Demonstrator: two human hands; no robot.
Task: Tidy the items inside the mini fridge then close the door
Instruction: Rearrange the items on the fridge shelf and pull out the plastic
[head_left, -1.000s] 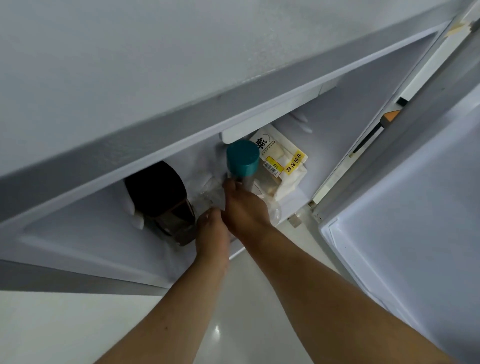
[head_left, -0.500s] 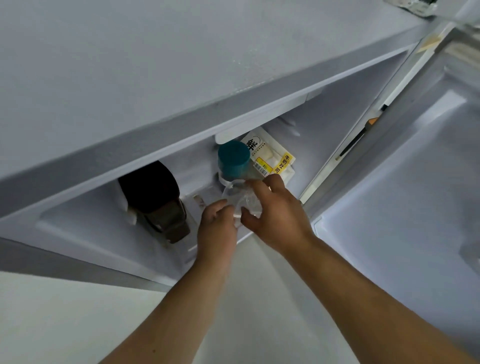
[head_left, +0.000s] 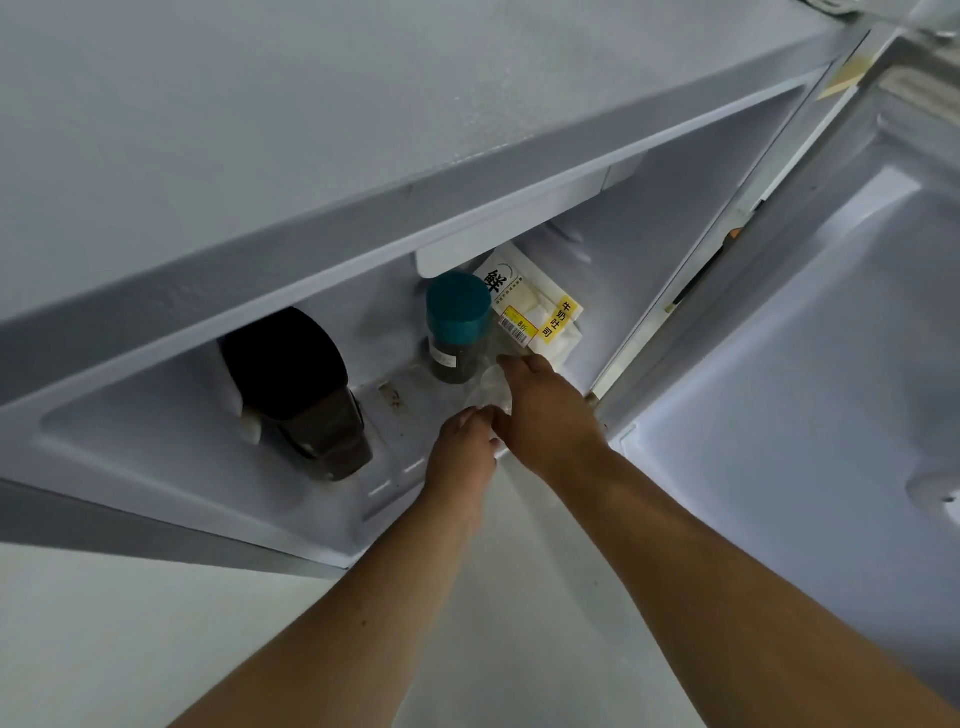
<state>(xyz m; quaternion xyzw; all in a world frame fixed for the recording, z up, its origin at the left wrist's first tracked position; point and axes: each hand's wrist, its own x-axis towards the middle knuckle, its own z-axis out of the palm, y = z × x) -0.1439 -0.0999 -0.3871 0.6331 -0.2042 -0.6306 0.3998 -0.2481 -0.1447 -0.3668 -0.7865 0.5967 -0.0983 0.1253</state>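
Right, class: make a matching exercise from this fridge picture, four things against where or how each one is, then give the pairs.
Things:
1. teal-lidded jar
2. dark container
3. bread packet
4. fridge door

Place or state:
A. swung open on the right
B. upright, mid-shelf
C. far left of the shelf
D. behind the right hand

Pairs: 1-B, 2-C, 3-D, 4-A

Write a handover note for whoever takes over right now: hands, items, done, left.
Left hand: at the fridge's front edge, pinching the crumpled clear plastic bag.
Right hand: gripping the same bag from the right.
Items: teal-lidded jar upright mid-floor; bread packet behind it, leaning on the back wall; dark container tilted at left.
Done: nothing clearly settled.
Left: place the bag, straighten the dark container, shut the open door.
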